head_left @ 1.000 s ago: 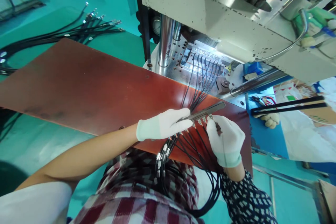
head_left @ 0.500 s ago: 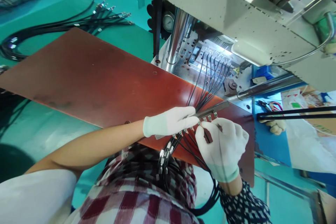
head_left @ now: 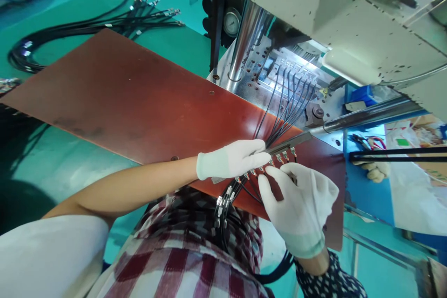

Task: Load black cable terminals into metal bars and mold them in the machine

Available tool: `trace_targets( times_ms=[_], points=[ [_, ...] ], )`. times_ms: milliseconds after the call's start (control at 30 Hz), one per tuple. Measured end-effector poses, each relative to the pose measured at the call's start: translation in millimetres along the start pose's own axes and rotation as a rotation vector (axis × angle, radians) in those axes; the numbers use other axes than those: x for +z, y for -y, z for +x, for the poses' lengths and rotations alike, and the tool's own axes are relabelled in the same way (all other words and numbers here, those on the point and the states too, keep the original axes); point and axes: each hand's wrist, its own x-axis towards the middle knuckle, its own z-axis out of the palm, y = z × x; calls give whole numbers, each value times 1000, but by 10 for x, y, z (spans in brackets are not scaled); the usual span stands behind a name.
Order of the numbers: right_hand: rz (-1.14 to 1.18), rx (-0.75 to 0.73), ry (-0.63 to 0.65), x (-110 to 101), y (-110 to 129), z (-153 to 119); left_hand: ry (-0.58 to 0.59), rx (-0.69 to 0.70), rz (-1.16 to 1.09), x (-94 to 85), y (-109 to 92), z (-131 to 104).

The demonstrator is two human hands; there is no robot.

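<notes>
My left hand [head_left: 240, 158], in a white glove, lies across a narrow metal bar [head_left: 296, 141], its thumb and fingers along the bar's two sides. Small metal cable connectors [head_left: 279, 159] stand in a row along the bar's near edge, with black cables running down from them. My right hand [head_left: 296, 205], gloved too, is just below the row. Its thumb and forefinger tips are slightly apart beside a connector near the left fingertips; the other fingers are curled. A bundle of black cables [head_left: 223, 205] with metal ends hangs over my lap.
A reddish-brown board [head_left: 139, 102] carries the bar. Behind it, a press [head_left: 279, 4] with steel posts holds a lit mould [head_left: 279, 77], thin cables leading out of it. More black cables [head_left: 87, 28] lie at the back left. Pliers [head_left: 359, 139] lie on the blue surface at right.
The view has shifted slightly. My right thumb and forefinger have parted from a connector and moved a little left along the row. My left hand keeps its place on the bar.
</notes>
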Motion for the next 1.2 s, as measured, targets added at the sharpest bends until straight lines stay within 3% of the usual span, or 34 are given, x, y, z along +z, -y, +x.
trace_targets(
  times_ms=[100, 333, 533, 667, 767, 933, 1100, 1200],
  points=[
    [19, -11, 53, 36, 29, 47, -7, 22, 4, 2, 13, 4],
    [43, -78, -3, 126, 34, 123, -18, 37, 26, 19, 41, 15],
    [23, -37, 29, -6, 29, 40, -22, 28, 8, 15, 28, 9],
    [46, -87, 69, -49, 71, 60, -33, 17, -6, 16, 16, 12],
    [61, -93, 145, 10, 103, 115, -13, 80, -5, 13, 37, 24],
    [94, -103, 116, 95, 98, 137, 2, 188, 34, 6, 71, 36],
    [97, -102, 66, -16, 104, 76, -39, 21, -22, 23, 19, 22],
    [98, -134, 74, -55, 167, 54, -65, -11, -24, 35, 11, 22]
  ],
)
